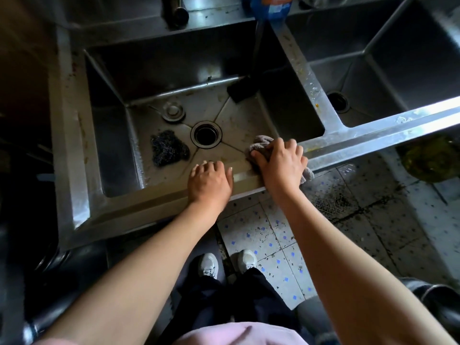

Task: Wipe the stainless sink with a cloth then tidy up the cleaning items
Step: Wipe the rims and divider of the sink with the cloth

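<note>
Sink rim (pixel 139 207) bears the left hand (pixel 210 181), loosely bent, and the right hand (pixel 281 163) gripping a half-hidden cloth (pixel 261 141).

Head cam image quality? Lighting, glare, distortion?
Head view: glare along the right front rim of the sink; left side in deep shadow; wide-angle bend in the rims; slightly soft, yet the cloth under the right hand reads clearly.

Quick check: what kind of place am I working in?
Likely a commercial kitchen's wash area: deep twin steel sinks, a scourer by the drain, a grimy tiled floor.
</note>
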Demonstrator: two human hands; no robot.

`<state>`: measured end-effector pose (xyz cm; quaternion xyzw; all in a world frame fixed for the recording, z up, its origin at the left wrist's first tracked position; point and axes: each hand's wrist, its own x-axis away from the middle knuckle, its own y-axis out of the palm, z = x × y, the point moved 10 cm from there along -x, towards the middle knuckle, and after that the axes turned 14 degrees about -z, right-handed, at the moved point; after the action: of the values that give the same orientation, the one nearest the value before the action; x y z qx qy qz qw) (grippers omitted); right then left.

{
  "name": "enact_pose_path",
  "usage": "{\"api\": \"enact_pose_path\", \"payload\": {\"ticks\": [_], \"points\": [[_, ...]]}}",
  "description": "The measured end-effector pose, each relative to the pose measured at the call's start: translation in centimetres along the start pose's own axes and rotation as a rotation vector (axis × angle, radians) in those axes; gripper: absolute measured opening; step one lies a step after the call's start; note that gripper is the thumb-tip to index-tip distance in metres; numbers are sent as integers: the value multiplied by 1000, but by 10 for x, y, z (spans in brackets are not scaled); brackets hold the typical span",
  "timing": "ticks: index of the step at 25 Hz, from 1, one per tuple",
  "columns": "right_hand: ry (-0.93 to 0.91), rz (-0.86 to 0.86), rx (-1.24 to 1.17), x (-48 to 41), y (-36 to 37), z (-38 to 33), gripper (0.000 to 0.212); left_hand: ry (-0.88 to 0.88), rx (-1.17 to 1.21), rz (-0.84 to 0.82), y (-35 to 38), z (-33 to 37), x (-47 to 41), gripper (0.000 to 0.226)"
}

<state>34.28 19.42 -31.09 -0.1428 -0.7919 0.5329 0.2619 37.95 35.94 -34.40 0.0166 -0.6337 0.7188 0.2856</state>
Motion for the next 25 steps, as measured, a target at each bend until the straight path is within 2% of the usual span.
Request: {"api": "enact_pose_path", "payload": {"ticks": [7, 12, 16, 20, 25], "points": [[-89, -27, 63, -4, -3, 14, 53, 118, 77, 11, 4, 35, -13, 29], [-162, -59, 100, -22, -14, 39, 48, -5, 134, 62, 2, 49, -22, 32], [-194, -69, 120, -39, -25, 61, 46, -26, 314, 44, 0, 82, -34, 31], [-192, -68, 120, -52, -34, 85, 47, 47, 196, 62, -2, 110, -35, 28], [-128, -67, 146, -61, -45, 107, 49, 39, 140, 104, -4, 112, -32, 23]]}}
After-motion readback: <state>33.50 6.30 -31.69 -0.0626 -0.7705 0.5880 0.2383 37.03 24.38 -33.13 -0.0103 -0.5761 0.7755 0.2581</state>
